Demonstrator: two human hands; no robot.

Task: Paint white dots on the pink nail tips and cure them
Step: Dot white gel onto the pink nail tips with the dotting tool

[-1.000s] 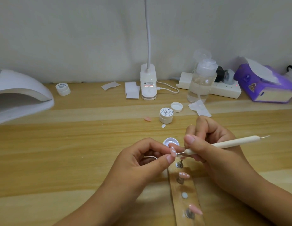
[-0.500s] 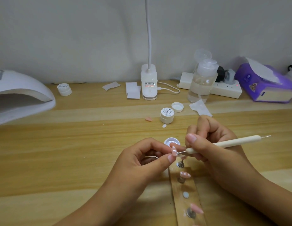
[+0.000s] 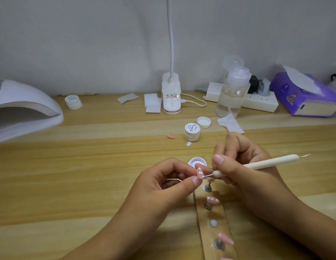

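Two white dots show on the pink tip (image 3: 199, 172) that the left hand (image 3: 159, 186) pinches between thumb and forefinger, its other fingers curled under. The right hand (image 3: 246, 177) grips the pen (image 3: 272, 162) like a pencil, close to its working end. The fine metal point touches the tip just below the second dot, right at the left thumbnail.

Dotting is the step in hand, and a third dot looks to be going on. The open pot (image 3: 197, 162) of white sits just beyond both sets of fingertips, within easy reach for a reload.

Below the fingers runs the strip (image 3: 206, 235) with its stands. The tip (image 3: 212, 199) nearest the hands is already dotted, while the one (image 3: 226, 238) nearer the wrists looks plain pink.

Next comes a clean, straight lift of the pen so the wet dot keeps round. The held tip should then go back onto a free stand without the thumb smearing it. Curing is not yet begun; the lamp (image 3: 22, 111) stands well apart, off past the left hand.
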